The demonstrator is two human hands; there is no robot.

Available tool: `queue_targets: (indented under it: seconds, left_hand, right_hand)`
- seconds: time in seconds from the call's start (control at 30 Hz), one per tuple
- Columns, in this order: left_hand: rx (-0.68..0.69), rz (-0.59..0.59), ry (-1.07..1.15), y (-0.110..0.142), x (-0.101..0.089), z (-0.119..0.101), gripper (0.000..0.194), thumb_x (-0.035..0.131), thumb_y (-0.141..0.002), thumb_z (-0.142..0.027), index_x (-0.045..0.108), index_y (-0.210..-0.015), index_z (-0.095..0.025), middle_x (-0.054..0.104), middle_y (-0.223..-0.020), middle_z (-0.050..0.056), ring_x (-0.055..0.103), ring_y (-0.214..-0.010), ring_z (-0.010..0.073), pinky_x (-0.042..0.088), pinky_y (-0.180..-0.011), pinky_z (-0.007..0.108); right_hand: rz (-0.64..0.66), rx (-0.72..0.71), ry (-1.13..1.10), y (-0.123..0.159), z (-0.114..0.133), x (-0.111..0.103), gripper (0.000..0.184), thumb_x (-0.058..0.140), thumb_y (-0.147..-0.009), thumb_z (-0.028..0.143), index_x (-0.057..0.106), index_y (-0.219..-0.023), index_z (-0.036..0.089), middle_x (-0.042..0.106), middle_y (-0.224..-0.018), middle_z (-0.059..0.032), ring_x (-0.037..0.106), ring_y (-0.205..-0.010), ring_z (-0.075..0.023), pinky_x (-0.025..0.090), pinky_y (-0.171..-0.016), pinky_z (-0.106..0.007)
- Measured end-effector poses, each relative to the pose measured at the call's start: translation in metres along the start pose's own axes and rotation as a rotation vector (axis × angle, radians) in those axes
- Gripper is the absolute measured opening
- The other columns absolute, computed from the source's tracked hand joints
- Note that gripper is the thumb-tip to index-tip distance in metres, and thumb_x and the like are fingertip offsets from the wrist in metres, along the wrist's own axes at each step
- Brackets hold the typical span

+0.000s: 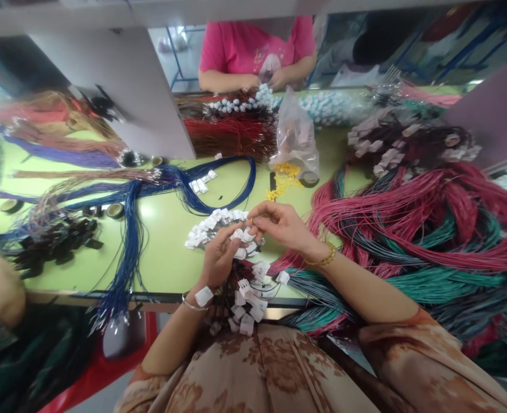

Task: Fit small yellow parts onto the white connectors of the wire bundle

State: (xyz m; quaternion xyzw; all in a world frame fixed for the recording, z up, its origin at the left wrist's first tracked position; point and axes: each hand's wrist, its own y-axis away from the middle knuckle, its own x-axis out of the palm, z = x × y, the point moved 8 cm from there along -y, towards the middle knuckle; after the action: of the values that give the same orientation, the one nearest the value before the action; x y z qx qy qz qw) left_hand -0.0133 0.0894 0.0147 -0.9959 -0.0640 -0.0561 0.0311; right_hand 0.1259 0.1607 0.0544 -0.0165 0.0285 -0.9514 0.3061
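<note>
My left hand [221, 252] is closed on a white plug connector [237, 235] just above the table's front part. My right hand [283, 226] meets it from the right, thumb and forefinger pinched on a tiny yellow piece [249, 221] at the connector. Behind and under my fingers spreads a fan of white connectors [213, 223] on dark wires. More wired white connectors [247, 307] hang over the table edge towards my lap. Beyond my right hand lies a scattered heap of small yellow pieces [284, 182].
Thick bundles of red wires [408, 223] and green wires [447, 287] fill the right side. Blue wires [131, 241] and black connectors [58, 244] lie left. A plastic bag [296, 132] stands beyond the yellow heap. Across the table sits a person in a pink shirt [257, 51].
</note>
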Motion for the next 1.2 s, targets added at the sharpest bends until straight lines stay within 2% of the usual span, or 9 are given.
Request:
queue_targets:
  seconds: [0.13,0.2,0.4,0.67,0.9,1.0,1.1,1.13,1.2]
  left_hand:
    - [-0.029,0.009,0.067,0.000,0.002,0.007,0.034,0.079,-0.080,-0.042,0.071,-0.105,-0.021,0.076,-0.086,0.006,0.071,-0.071,0.0186,0.059,-0.067,0.032]
    - [-0.021,-0.007,0.067,0.000,0.001,0.007,0.033,0.081,-0.078,-0.040,0.070,-0.103,-0.020,0.075,-0.082,0.005,0.071,-0.069,0.0181,0.059,-0.066,0.031]
    - [-0.015,-0.043,0.088,0.001,-0.001,0.006,0.032,0.084,-0.075,-0.036,0.068,-0.097,-0.019,0.075,-0.084,0.005,0.072,-0.070,0.0161,0.058,-0.066,0.029]
    - [0.008,-0.100,0.033,0.003,-0.004,0.010,0.034,0.086,-0.073,-0.037,0.066,-0.094,-0.019,0.074,-0.076,0.002,0.070,-0.065,0.0157,0.055,-0.062,0.028]
    - [0.117,-0.244,-0.051,0.007,-0.012,0.007,0.029,0.085,-0.073,-0.037,0.067,-0.087,-0.019,0.072,-0.080,0.002,0.070,-0.069,0.0154,0.057,-0.065,0.028]
    - [0.193,-0.295,-0.152,0.009,-0.014,0.001,0.024,0.082,-0.076,-0.035,0.067,-0.084,-0.018,0.070,-0.080,0.002,0.068,-0.069,0.0136,0.055,-0.063,0.025]
    - [0.326,-0.159,-0.310,0.013,0.001,-0.017,0.012,0.072,-0.086,-0.029,0.067,-0.089,-0.019,0.070,-0.082,0.003,0.067,-0.070,0.0132,0.054,-0.064,0.024]
    - [0.392,-0.031,-0.374,0.016,0.014,-0.025,0.008,0.069,-0.088,-0.027,0.067,-0.090,-0.019,0.072,-0.083,0.004,0.068,-0.072,0.0137,0.054,-0.067,0.025]
    - [0.513,0.343,-0.489,0.029,0.047,-0.035,0.008,0.061,-0.093,-0.025,0.067,-0.093,-0.018,0.073,-0.084,0.006,0.069,-0.076,0.0152,0.054,-0.071,0.027]
  right_hand:
    - [-0.038,-0.314,0.401,0.010,0.032,0.009,0.010,0.058,-0.092,0.019,0.067,-0.090,0.019,0.068,-0.087,-0.0035,0.062,-0.079,-0.0143,0.051,-0.073,-0.030]
    - [-0.025,-0.392,0.502,0.014,0.038,0.016,0.012,0.055,-0.092,0.016,0.067,-0.090,0.020,0.068,-0.086,-0.0034,0.060,-0.078,-0.0141,0.049,-0.072,-0.029]
    - [-0.050,-0.372,0.533,0.018,0.035,0.020,0.007,0.056,-0.089,0.015,0.058,-0.093,0.020,0.066,-0.078,0.0009,0.052,-0.063,-0.0103,0.041,-0.062,-0.024]
    - [-0.070,-0.392,0.680,0.020,0.034,0.024,0.004,0.052,-0.091,0.018,0.052,-0.089,0.022,0.062,-0.073,0.0005,0.056,-0.065,-0.0134,0.041,-0.063,-0.026]
    - [-0.139,-0.458,0.815,0.036,0.031,0.039,0.022,0.046,-0.096,0.017,0.059,-0.114,0.018,0.075,-0.092,-0.0074,0.068,-0.077,-0.0179,0.047,-0.070,-0.028]
    - [-0.138,-0.501,0.786,0.041,0.031,0.043,0.025,0.047,-0.094,0.015,0.060,-0.115,0.017,0.076,-0.093,-0.0074,0.068,-0.075,-0.0174,0.048,-0.070,-0.028]
    - [-0.152,-0.386,0.597,0.027,0.026,0.022,0.018,0.051,-0.095,0.023,0.062,-0.107,0.017,0.072,-0.080,-0.0036,0.063,-0.065,-0.0146,0.046,-0.062,-0.026]
    - [-0.170,-0.314,0.525,0.019,0.022,0.011,0.016,0.052,-0.095,0.027,0.062,-0.102,0.017,0.070,-0.078,-0.0028,0.061,-0.064,-0.0139,0.045,-0.059,-0.025]
    - [-0.188,-0.182,0.411,0.004,0.014,-0.006,0.018,0.055,-0.094,0.033,0.063,-0.091,0.017,0.068,-0.078,-0.0031,0.060,-0.067,-0.0136,0.044,-0.059,-0.024]
